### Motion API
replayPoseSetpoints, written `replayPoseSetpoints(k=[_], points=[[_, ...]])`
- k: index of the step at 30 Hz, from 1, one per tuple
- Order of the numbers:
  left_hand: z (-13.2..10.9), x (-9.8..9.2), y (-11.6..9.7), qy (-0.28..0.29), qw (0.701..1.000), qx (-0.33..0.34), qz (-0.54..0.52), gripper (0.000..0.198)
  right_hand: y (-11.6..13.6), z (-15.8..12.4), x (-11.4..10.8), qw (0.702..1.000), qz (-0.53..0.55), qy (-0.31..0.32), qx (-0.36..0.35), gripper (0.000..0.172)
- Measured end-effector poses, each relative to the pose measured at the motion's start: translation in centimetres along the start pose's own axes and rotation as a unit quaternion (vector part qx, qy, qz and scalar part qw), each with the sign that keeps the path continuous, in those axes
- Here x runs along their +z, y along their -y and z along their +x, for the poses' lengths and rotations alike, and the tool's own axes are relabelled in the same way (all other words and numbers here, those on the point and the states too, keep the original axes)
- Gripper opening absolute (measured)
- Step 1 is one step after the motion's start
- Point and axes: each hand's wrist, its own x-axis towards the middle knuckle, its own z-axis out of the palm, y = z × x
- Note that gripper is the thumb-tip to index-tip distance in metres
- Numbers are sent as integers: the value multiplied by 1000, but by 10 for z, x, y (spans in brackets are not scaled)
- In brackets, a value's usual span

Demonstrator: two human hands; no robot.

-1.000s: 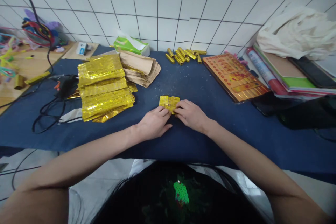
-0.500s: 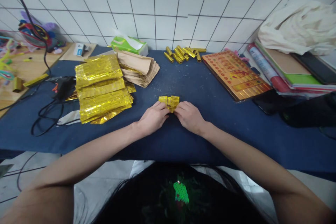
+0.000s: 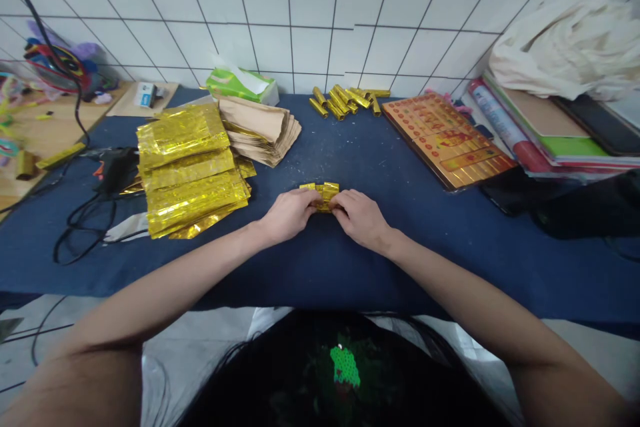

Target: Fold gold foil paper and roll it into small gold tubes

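Note:
A small piece of folded gold foil paper [image 3: 327, 195] lies on the dark blue cloth in front of me, between my two hands. The fingers of my left hand [image 3: 293, 213] are closed on its left end, partly covering it. At its right end my right hand [image 3: 361, 219] pinches it with thumb and fingers. To the left sits a stack of gold foil sheets [image 3: 193, 173], with a fanned pile of brown-backed paper [image 3: 260, 127] behind it. Several rolled gold paper tubes [image 3: 343, 101] lie together near the wall.
A green tissue pack [image 3: 243, 85] stands at the back. On the left are a black glue gun [image 3: 117, 170] and its cable. To the right lie an orange-gold printed pack [image 3: 447, 140], a stack of folders [image 3: 570, 140] and white cloth [image 3: 570, 47]. A tiled wall borders the table.
My left hand has shifted slightly, its fingers now lying further over the gold paper's left part. My right fingers have moved a little on the right end. The whole view has shifted slightly.

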Motion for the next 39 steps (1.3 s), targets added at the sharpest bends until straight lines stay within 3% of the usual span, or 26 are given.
replayPoseSetpoints(k=[13,19,30,35,39], points=[[0,-1,5,10,998,-40,37,14,-4,23,-13,986,36,121,110,7],[-3,-5,3,28,997,-42,53,9,-5,23,-14,986,54,122,97,8],[-11,-12,5,59,986,-122,97,11,-4,23,-14,986,41,133,94,9],[-11,-14,1,66,984,-116,115,9,-3,19,-12,991,11,120,65,7],[-15,-11,-5,31,983,-70,169,13,4,13,-12,992,-69,103,31,8]])
